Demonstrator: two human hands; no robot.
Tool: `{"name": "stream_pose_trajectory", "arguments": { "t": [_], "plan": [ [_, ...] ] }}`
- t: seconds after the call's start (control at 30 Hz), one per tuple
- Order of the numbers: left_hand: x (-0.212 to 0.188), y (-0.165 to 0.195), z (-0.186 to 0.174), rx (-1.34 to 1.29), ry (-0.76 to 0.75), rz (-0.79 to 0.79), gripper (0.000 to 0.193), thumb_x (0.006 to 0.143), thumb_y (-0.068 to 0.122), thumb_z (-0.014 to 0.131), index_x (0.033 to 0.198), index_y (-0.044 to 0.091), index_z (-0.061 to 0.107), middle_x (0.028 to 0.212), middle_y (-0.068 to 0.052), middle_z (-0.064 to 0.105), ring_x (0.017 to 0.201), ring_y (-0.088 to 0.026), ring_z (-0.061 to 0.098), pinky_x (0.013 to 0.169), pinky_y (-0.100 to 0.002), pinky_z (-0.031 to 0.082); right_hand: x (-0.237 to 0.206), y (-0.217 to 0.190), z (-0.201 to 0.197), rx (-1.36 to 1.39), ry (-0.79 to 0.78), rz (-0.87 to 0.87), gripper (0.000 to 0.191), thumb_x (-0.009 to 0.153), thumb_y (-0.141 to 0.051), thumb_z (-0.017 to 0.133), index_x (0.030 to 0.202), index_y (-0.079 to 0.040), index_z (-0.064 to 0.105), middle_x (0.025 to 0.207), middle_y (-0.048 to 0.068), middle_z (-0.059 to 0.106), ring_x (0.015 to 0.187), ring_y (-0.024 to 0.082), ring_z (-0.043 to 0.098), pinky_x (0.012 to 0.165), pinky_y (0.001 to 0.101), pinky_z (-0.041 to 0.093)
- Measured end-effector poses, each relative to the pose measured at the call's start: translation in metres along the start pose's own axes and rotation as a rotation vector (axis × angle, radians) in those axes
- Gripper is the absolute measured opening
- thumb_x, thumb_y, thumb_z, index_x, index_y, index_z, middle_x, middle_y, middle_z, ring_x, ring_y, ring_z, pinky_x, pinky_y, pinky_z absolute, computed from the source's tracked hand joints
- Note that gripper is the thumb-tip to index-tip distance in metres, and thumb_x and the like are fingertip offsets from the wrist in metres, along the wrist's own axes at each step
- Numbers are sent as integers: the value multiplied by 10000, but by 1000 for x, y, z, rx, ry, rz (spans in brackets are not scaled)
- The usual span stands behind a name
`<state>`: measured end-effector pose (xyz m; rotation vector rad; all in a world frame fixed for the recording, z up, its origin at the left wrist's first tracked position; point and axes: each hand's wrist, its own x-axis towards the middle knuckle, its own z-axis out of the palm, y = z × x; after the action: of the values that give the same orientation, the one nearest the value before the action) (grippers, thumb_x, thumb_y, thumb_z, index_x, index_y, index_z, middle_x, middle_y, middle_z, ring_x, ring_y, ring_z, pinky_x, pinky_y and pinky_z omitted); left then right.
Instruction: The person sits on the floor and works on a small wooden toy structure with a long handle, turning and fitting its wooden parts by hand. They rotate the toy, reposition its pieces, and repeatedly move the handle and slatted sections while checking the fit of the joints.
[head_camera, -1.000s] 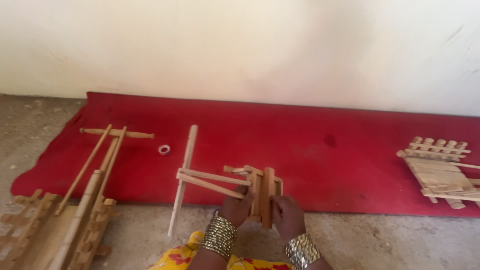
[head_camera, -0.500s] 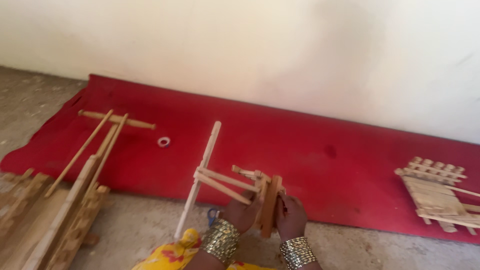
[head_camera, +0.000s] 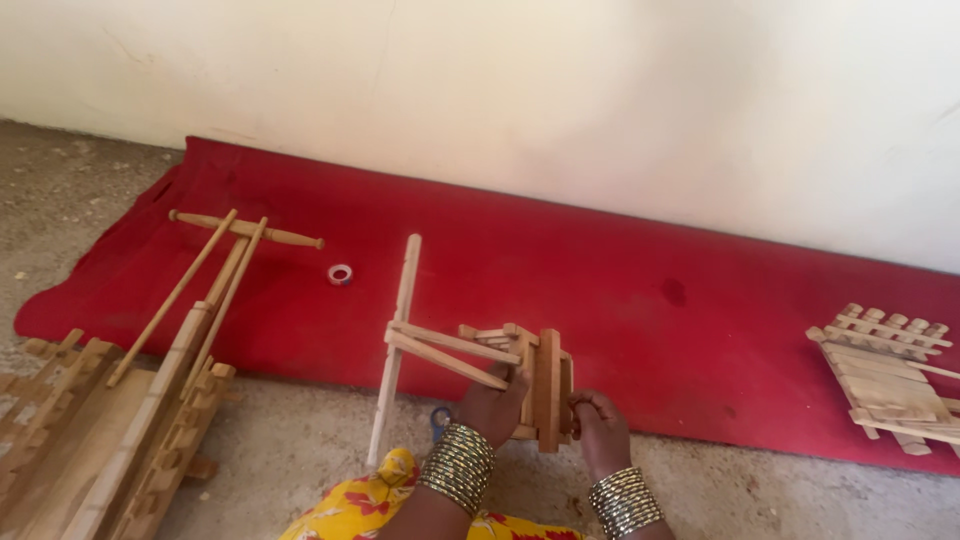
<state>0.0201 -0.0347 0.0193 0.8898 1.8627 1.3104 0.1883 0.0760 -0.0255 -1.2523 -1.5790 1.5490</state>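
Here the left hand and right hand grip the wooden frame between them; fingers closed on it.

Wooden frame piece at the mat's front edge. Left of it, a long stick; farther left, tape roll, crossed rods, notched boards. Far right, slatted rack.
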Motion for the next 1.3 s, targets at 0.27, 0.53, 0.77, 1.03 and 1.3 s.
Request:
{"name": "stream_pose_trajectory", "arguments": {
  "t": [0.27,0.53,0.77,1.03,1.3],
  "plan": [
    [-6,10,5,-21,5,85,527,967,421,547,1361,73,573,1217,-196,697,1156,-343,673,988,-418,526,4,-8,0,-298,101,-246,195,946,-182,708,1021,-9,757,895,109,722,770,158,659,687,313,558],
    [-6,13,2,6,38,27,525,963,415,556,1364,76,578,1206,-214,687,1159,-355,667,995,-421,524,-18,-10,14,-750,135,-706,376,863,-13,594,1218,-42,713,1137,194,695,1024,355,691,887,412,561],
    [-3,8,-7,-77,41,-68,502,969,415,535,1334,77,608,1238,-183,695,1182,-333,668,1014,-417,508,-62,3,19,-675,-16,-638,473,915,-56,503,1378,15,570,1342,246,596,1196,383,630,1005,405,516],
    [2,8,1,-37,56,19,490,968,394,535,1318,59,608,1183,-218,703,1118,-362,687,966,-424,539,-20,1,20,-513,-229,-588,654,1037,-293,384,1551,89,255,1670,266,230,1541,357,248,1212,417,229],
    [-1,8,4,-65,54,62,452,973,389,527,1234,33,625,1107,-219,721,1070,-340,714,956,-431,551,-19,-6,17,-569,-270,-544,691,1062,-381,337,1591,25,160,1688,236,154,1566,366,170,1228,418,206]
  ]
}}
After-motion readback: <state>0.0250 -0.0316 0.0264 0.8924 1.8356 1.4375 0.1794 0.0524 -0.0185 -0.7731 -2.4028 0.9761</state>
